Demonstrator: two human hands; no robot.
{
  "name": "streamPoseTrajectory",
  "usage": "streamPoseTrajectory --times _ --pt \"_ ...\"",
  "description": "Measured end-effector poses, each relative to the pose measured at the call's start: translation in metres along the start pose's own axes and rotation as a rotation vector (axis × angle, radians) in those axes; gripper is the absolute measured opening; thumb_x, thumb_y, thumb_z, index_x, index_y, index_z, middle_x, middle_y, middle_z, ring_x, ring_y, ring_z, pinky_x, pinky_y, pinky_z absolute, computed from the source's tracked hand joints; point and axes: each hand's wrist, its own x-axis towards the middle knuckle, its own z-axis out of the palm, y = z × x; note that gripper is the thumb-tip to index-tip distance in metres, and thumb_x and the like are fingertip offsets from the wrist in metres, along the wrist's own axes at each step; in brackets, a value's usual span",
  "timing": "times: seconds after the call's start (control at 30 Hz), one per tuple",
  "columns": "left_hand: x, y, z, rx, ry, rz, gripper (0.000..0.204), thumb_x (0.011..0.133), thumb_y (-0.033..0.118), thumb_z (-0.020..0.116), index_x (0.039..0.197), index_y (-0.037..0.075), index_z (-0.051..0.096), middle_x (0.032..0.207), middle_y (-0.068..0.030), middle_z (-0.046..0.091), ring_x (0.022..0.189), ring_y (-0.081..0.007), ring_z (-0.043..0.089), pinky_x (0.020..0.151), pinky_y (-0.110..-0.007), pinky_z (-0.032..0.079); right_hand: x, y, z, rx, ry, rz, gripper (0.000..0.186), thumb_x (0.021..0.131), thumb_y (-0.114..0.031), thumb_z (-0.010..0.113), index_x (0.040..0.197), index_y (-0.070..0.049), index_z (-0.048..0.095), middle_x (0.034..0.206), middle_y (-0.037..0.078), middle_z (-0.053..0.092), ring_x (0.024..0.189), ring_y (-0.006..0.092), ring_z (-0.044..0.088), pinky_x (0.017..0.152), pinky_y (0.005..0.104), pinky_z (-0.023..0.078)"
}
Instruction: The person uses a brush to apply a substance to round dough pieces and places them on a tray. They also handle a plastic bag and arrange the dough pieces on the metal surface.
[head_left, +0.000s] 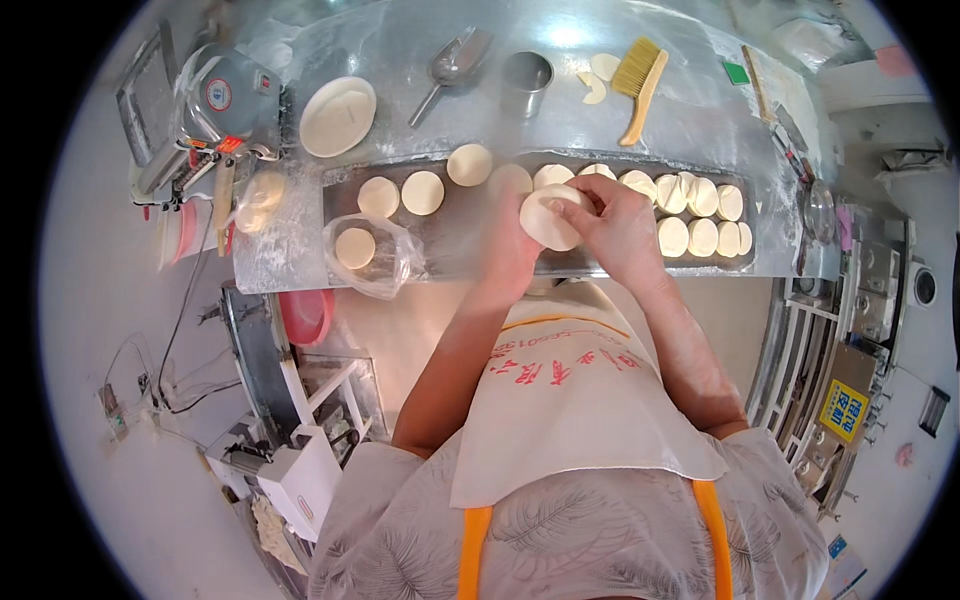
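Note:
A flat round of pale dough (550, 220) is held between both hands above the near edge of the metal table. My left hand (508, 252) supports it from the left side. My right hand (625, 235) pinches its right edge between thumb and fingers. Beneath my hands lies a long dark tray (455, 235). On its left part are loose dough rounds (422, 192). Two rows of paired or folded dough rounds (702, 238) fill its right end. At the tray's front left, a clear plastic bag (402, 258) surrounds another dough round (355, 248).
Behind the tray stand a white oval dish (338, 117), a metal scoop (458, 60), a metal cup (527, 82) and a wooden-handled brush (638, 80). Dough scraps (594, 90) lie beside the brush. A grey machine (215, 100) occupies the left end, and a green scraper (736, 73) the far right.

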Motion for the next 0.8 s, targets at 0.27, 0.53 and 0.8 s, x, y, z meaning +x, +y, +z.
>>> streamPoseTrajectory --times 0.27,0.53,0.8 --pt "0.000 -0.034 0.067 0.131 0.132 -0.025 0.057 0.117 0.046 0.041 0.144 -0.002 0.051 0.144 -0.0130 0.059 0.135 -0.0218 0.057 0.116 -0.040 0.045 0.026 0.059 -0.046 0.097 -0.213 -0.009 0.040 0.099 -0.026 0.072 0.128 0.001 0.070 0.101 0.020 0.076 0.089 0.0319 0.074 0.081 0.0412 0.058" --pt "0.006 -0.066 0.082 0.304 0.298 -0.014 0.046 0.115 0.035 0.052 0.143 -0.002 0.052 0.136 -0.0106 0.060 0.126 -0.0187 0.059 0.110 -0.037 0.047 0.058 0.128 -0.061 0.452 -0.382 -0.038 0.043 0.099 -0.023 0.074 0.131 0.005 0.067 0.104 0.012 0.074 0.091 0.0209 0.068 0.085 0.0349 0.055" --pt "-0.001 -0.064 0.103 0.713 0.392 0.124 0.036 0.105 0.024 0.071 0.129 -0.001 0.064 0.116 -0.0056 0.069 0.104 -0.0102 0.063 0.088 -0.028 0.050 0.062 0.134 -0.077 0.573 -0.536 0.005 0.041 0.095 -0.018 0.078 0.129 0.003 0.070 0.103 0.006 0.072 0.093 0.0130 0.064 0.085 0.0304 0.054"
